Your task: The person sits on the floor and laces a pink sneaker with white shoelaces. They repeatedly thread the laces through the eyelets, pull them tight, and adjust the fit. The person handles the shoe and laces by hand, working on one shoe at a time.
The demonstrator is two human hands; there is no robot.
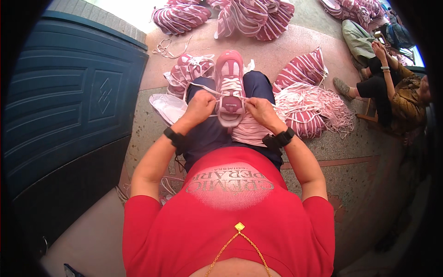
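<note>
A pink sneaker [230, 69] rests between my knees, its toe pointing away from me. White laces [230, 86] run crosswise up its front, and the tongue and collar face me. At the shoe's left side my left hand [201, 105] is closed on one end of the shoelace. My right hand [259, 111] pinches the other lace end at the right side. Between the hands the lace spans the top of the tongue. A bundle of loose pale pink laces [253, 130] lies on my lap, under and beside my right hand.
Laced pink shoes [190, 69] and a pale shoe part [168, 108] lie to the left. Bundled pink uppers [302, 71] and a heap of laces [318, 104] are on the right. More bundles [254, 18] lie ahead. A blue door [78, 87] stands left; a seated person [392, 83] is at right.
</note>
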